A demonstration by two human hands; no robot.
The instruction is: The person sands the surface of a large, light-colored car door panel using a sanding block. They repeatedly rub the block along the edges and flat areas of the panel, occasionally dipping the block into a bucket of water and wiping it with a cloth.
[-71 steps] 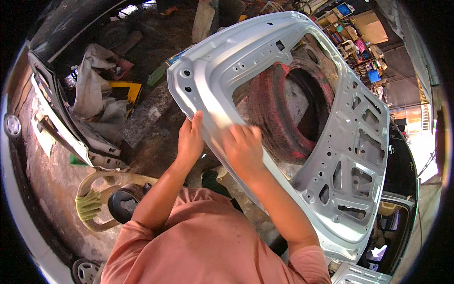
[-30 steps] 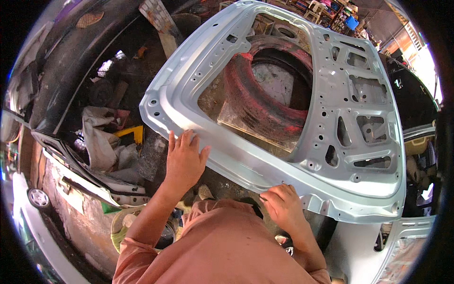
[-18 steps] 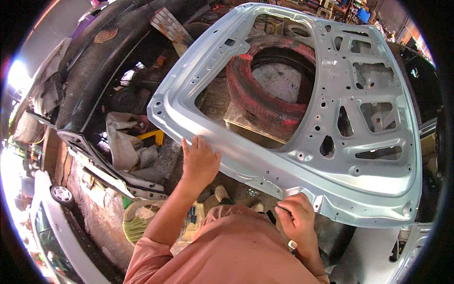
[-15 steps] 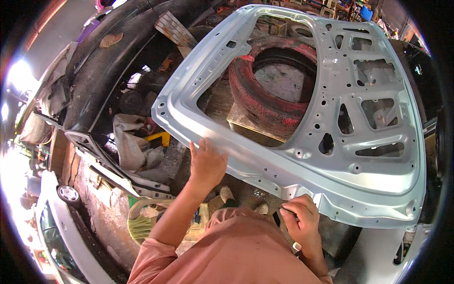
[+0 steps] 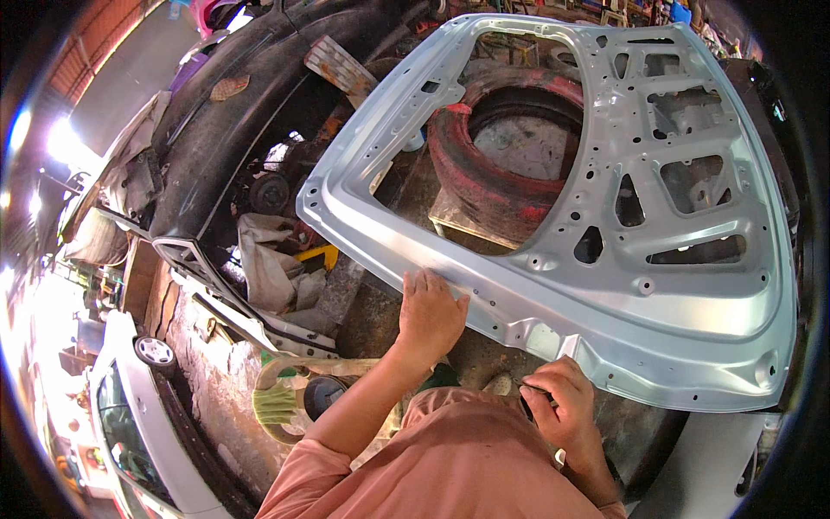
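A silver metal car tailgate shell (image 5: 622,313) with a large window opening and several cut-outs lies flat in front of me. My left hand (image 5: 430,317) rests on its near edge, left of the middle, fingers stretched forward and thumb held out to the right. Close to the same edge, further right, is my right hand (image 5: 564,400), its fingers curled in a pinch. Something small and dark shows between its thumb and fingers, too little to make out. Through the window opening a worn red-painted tyre (image 5: 451,147) is visible beneath the shell.
A dark car body (image 5: 194,138) stands at the left, with crumpled grey cloth (image 5: 264,264) and a yellow piece (image 5: 318,258) near it. A plastic chair (image 5: 275,406) is by my left arm. A white car (image 5: 130,415) shows lower left; a grey panel (image 5: 692,467) lies lower right.
My left hand has slid to the right along the tailgate's near edge. My right hand stays pinched near the edge. The whole view has shifted slightly.
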